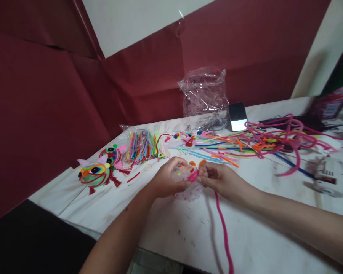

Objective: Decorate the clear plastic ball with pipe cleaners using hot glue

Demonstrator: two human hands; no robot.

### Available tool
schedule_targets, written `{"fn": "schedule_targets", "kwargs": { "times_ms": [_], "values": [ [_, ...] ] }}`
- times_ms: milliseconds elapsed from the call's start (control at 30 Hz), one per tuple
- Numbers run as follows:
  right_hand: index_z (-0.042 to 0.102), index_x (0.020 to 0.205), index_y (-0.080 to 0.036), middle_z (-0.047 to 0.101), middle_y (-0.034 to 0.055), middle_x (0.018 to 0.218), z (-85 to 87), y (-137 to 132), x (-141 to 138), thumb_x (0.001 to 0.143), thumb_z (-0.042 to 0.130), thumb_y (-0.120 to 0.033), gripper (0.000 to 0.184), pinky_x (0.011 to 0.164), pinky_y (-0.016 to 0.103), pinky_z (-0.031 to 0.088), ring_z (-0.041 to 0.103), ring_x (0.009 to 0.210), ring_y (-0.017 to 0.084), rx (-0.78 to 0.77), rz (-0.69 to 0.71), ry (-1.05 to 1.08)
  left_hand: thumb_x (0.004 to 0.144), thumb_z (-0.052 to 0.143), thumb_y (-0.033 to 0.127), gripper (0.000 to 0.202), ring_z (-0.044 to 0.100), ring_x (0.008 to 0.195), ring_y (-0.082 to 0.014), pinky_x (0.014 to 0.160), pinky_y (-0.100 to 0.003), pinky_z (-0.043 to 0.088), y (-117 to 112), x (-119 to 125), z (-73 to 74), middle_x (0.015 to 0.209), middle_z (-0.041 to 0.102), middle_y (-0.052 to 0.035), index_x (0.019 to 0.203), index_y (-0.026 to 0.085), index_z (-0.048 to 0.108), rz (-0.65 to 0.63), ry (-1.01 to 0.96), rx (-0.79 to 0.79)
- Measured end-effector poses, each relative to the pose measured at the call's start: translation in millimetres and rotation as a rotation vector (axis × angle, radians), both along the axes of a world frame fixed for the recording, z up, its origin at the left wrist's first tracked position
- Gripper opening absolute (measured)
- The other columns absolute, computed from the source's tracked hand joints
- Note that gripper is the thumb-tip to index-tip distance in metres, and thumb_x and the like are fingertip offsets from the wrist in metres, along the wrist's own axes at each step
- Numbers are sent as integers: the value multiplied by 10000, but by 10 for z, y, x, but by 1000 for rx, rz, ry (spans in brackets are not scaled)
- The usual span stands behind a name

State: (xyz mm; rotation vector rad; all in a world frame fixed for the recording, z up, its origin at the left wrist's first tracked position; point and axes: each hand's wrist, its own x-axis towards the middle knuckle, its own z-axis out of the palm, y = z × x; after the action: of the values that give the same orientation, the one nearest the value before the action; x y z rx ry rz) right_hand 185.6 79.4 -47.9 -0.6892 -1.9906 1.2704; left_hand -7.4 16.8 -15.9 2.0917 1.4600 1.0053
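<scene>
Between my hands, above the white table, is a translucent whitish ball-like craft piece (188,194) with pink, red and yellow spots. My left hand (168,177) is wrapped round its left side. A long pink pipe cleaner (224,228) hangs from the piece down past the table's front edge. My right hand (214,177) pinches at the pink part on the piece's right side, thumb and forefinger closed together. Two orange rounded bits (202,163) show just behind the hands. Exactly what lies between my right fingertips is partly hidden.
Two decorated animal-face balls (98,175) with red tassels stand at the left. A bundle of coloured pipe cleaners (144,146) lies behind my left hand. Loose pipe cleaners and pink cords (291,137) tangle at the right. A phone (238,116) and a clear plastic bag (204,93) lean at the back.
</scene>
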Motion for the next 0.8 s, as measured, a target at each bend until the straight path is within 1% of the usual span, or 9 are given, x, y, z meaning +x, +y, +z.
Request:
{"fn": "schedule_targets", "kwargs": {
  "times_ms": [67, 167, 233, 300, 367, 467, 600, 733, 800],
  "values": [
    [497, 670, -215, 429, -54, 585, 21, 9, 4, 736, 576, -400, 212, 528, 269, 327, 396, 545, 115, -5, 18, -7, 646, 700, 275, 444, 549, 1025, -234, 874, -334, 445, 12, -3, -34, 1097, 562, -76, 1042, 185, 520, -17, -1, 53],
    [510, 661, -211, 449, -42, 595, 56, 53, 21, 729, 572, -412, 220, 542, 276, 340, 414, 557, 122, 5, 47, -21, 633, 711, 287, 484, 514, 1102, -251, 966, -364, 396, 58, -41, -86, 1125, 549, -97, 1068, 180, 528, -56, 34, 198],
    [509, 646, -212, 447, -39, 600, 61, 89, 30, 721, 569, -417, 226, 547, 276, 344, 418, 562, 125, 24, 56, -32, 622, 725, 322, 529, 482, 1158, -272, 1012, -389, 362, 92, -81, -103, 1180, 529, -122, 1091, 174, 530, -77, 60, 237],
    [498, 631, -215, 433, -42, 604, 49, 110, 33, 718, 562, -411, 223, 543, 272, 338, 406, 559, 122, 51, 52, -46, 633, 721, 362, 573, 458, 1201, -291, 1026, -407, 355, 112, -119, -92, 1247, 506, -138, 1133, 171, 518, -85, 66, 176],
    [488, 626, -217, 423, -46, 604, 33, 106, 33, 727, 547, -396, 213, 534, 267, 324, 393, 554, 119, 84, 45, -64, 660, 700, 380, 602, 459, 1213, -296, 1011, -409, 376, 110, -139, -54, 1289, 500, -135, 1185, 175, 488, -87, 52, 65],
    [488, 648, -218, 449, -42, 606, 31, 63, 35, 755, 523, -365, 186, 537, 265, 320, 405, 564, 125, 140, 29, -95, 672, 684, 356, 597, 471, 1214, -292, 1006, -398, 385, 73, -123, 28, 1298, 512, -121, 1203, 179, 477, -91, 44, -27],
    [471, 651, -221, 480, -32, 616, 69, 0, 37, 791, 500, -355, 196, 552, 271, 335, 438, 578, 135, 214, 3, -128, 654, 682, 308, 552, 475, 1209, -287, 1012, -398, 374, 21, -51, 93, 1282, 515, -116, 1160, 185, 498, -77, 102, 1],
    [449, 677, -225, 513, -17, 648, 92, -8, 39, 813, 476, -342, 181, 569, 276, 357, 479, 604, 145, 268, 7, -148, 625, 715, 301, 544, 503, 1156, -268, 982, -384, 397, 12, -3, 70, 1226, 530, -103, 1110, 190, 495, -36, 138, 51],
    [435, 671, -227, 496, -26, 630, 103, 2, 48, 819, 460, -315, 175, 555, 269, 353, 464, 584, 137, 290, 34, -160, 633, 717, 303, 530, 505, 1147, -260, 979, -376, 396, 19, 1, 47, 1210, 530, -102, 1098, 187, 492, -36, 142, 71]
  ]
}}
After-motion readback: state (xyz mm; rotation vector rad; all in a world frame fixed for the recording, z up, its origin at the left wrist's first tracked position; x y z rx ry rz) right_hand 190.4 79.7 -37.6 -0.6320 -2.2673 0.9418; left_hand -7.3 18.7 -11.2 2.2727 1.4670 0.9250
